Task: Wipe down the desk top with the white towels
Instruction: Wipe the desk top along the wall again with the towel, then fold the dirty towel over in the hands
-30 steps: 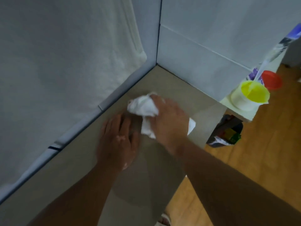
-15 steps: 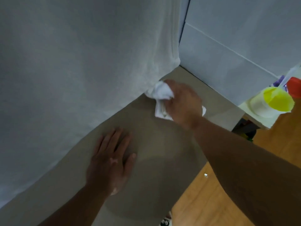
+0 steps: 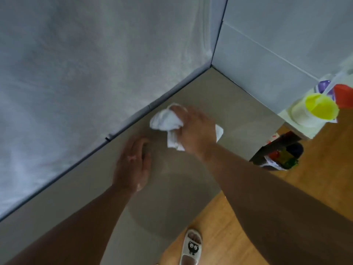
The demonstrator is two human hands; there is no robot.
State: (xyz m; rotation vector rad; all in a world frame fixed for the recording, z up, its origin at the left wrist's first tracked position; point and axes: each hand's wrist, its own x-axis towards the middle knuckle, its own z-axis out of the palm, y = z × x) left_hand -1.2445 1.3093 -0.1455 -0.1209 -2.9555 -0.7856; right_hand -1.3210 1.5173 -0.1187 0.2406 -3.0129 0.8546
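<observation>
1. My right hand (image 3: 196, 129) presses a crumpled white cloth towel (image 3: 164, 120) onto the smooth grey-beige worktop (image 3: 238, 115) near its back edge, with my fingers curled round the towel.
2. My left hand (image 3: 133, 165) lies flat on the worktop just beside the towel, fingers straight and close together.
3. A white fabric sheet (image 3: 86, 73) hangs along the left edge, and pale grey wall panels (image 3: 267, 60) close the corner.
4. A wooden plank floor (image 3: 315, 184) lies to the right, under my white slipper (image 3: 192, 245).

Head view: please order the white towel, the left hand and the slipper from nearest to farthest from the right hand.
1. white towel: gripped by the right hand, on the desk.
2. left hand: flat on the desk, to its left.
3. slipper: on the floor, below the desk.
</observation>
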